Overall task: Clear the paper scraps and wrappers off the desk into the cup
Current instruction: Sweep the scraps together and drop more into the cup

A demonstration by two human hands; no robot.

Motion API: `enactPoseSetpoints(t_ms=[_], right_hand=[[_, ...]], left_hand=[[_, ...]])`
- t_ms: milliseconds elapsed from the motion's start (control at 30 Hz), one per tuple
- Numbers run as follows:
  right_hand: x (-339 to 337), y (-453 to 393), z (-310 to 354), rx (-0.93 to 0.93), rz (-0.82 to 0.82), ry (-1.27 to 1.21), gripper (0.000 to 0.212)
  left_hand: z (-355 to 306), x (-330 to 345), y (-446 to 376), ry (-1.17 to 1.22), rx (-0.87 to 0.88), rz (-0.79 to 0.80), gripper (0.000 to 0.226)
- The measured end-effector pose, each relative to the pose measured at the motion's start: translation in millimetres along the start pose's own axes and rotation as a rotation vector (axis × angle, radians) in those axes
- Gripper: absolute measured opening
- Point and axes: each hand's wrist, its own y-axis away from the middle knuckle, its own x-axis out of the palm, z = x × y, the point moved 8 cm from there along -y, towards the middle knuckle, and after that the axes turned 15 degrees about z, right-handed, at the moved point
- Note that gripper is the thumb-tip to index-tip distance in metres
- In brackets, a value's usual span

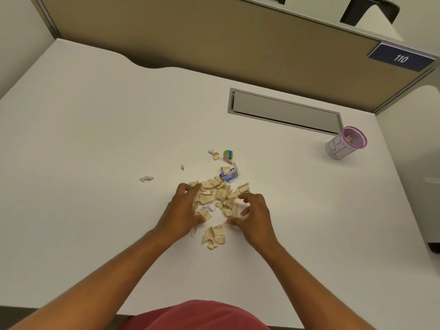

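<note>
A pile of tan paper scraps (217, 195) lies in the middle of the white desk (95, 129). My left hand (183, 210) rests on the pile's left side and my right hand (253, 215) on its right side, fingers spread and curled around the scraps. A smaller clump of tan scraps (214, 236) lies between my wrists. Behind the pile are a blue-and-silver wrapper (229, 174), a yellow-and-blue wrapper (228, 153) and small white scraps (211, 152). A crumpled white scrap (146, 178) sits apart on the left. The cup (345, 145), pink mesh with white paper around it, stands far right.
A grey recessed cable flap (283, 113) is set into the desk behind the pile. A tan partition wall (214, 39) with a blue sign reading 110 (401, 58) closes off the back. The desk's right edge lies just past the cup.
</note>
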Motion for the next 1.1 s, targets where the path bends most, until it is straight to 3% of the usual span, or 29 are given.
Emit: enactPoseSetpoints(t_ms=[67,200,267,433,533,633,767,833,900,1033,1100], right_hand=[[-16,-5,3,-0.019,-0.019,0.113,0.077],[-12,-23,5,0.156,0.114,0.393,0.119],[-3,-29,13,0.174,0.106,0.523,0.114],[23,-23,32,-0.077,0.103,0.56,0.061],[17,-15,27,-0.083,0.11,0.503,0.048],[-2,-8,17,-0.022,0.069,0.438,0.057],[6,-6,13,0.131,0.145,0.504,0.093],[19,-7,18,0.148,0.17,0.556,0.095],[27,-9,23,0.15,0.157,0.583,0.083],[38,-6,34,0.093,0.112,0.582,0.035],[40,-3,39,0.045,0.081,0.578,0.019]], left_hand=[[-4,-11,-3,-0.18,0.006,0.016,0.107],[-20,-15,-17,-0.405,0.011,0.086,0.122],[-30,-8,-27,-0.421,0.015,0.126,0.117],[-41,8,-32,-0.356,0.089,0.146,0.082],[-34,7,-24,-0.336,0.104,0.134,0.082],[-24,-1,-17,-0.425,0.06,0.115,0.1],[-29,4,-20,-0.508,0.025,0.159,0.114],[-37,13,-25,-0.536,0.04,0.171,0.107],[-43,20,-29,-0.551,0.063,0.158,0.09],[-47,19,-27,-0.491,0.102,0.058,0.037],[-45,19,-25,-0.465,0.113,0.025,0.022]])
